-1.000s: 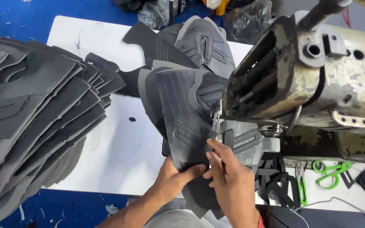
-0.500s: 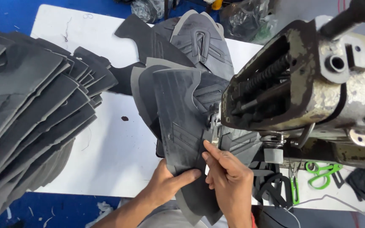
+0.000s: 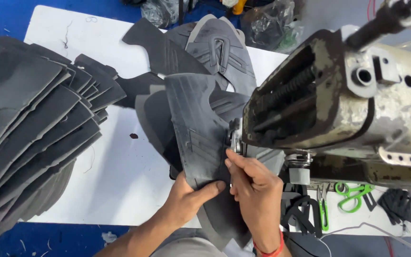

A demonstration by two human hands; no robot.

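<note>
My left hand (image 3: 186,200) pinches the near part of a dark grey shoe-upper piece (image 3: 198,128), thumb on top. My right hand (image 3: 255,188) presses the same piece flat just beside the needle area of a worn cream sewing machine (image 3: 348,104). The piece stretches away from me under the machine head, lying on other grey pieces. The needle itself is hidden behind the machine head.
A big fanned stack of grey cut pieces (image 3: 29,128) covers the left of the white table (image 3: 115,181). More uppers (image 3: 215,47) lie at the far side. Green-handled snips (image 3: 353,195) and black straps (image 3: 303,212) sit at the right under the machine.
The grey piece has slid further under the machine head and turned slightly. Both hands followed it, staying on its near end.
</note>
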